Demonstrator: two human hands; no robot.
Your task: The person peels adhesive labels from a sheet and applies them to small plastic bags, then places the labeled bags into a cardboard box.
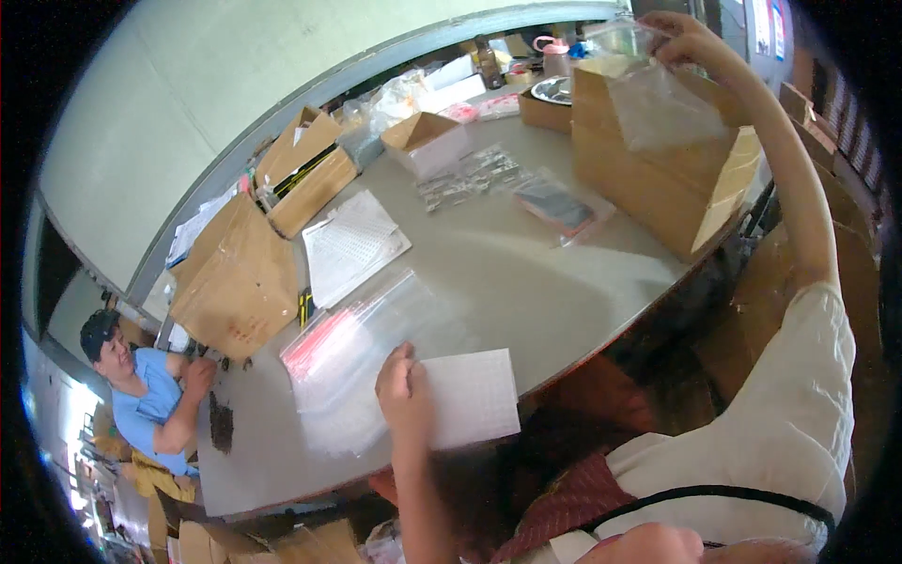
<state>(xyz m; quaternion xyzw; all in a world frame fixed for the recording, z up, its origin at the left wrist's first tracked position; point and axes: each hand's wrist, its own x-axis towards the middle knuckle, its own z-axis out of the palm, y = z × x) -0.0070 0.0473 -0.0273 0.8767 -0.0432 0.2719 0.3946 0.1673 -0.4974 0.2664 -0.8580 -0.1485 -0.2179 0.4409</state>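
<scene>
My right hand (684, 39) is raised at the far right, its fingers closed on a clear plastic bag (662, 108). That bag hangs against a tall open cardboard box (625, 155). Near the table's front edge, my left hand (402, 383) has its fingers curled; whatever it may hold is hidden. It lies between a white sheet with faint printed lines (474, 395) and a pile of clear zip bags with red-striped tops (348, 362). Beyond the zip bags lie printed papers (352, 246).
On the grey table (451, 291) are a bagged dark flat item (556, 202), several small packets (470, 177) and a small open box (426, 143). Cardboard boxes (235, 277) line the left side. A person in a blue shirt (150, 404) works at the left end by a dark heap (221, 423).
</scene>
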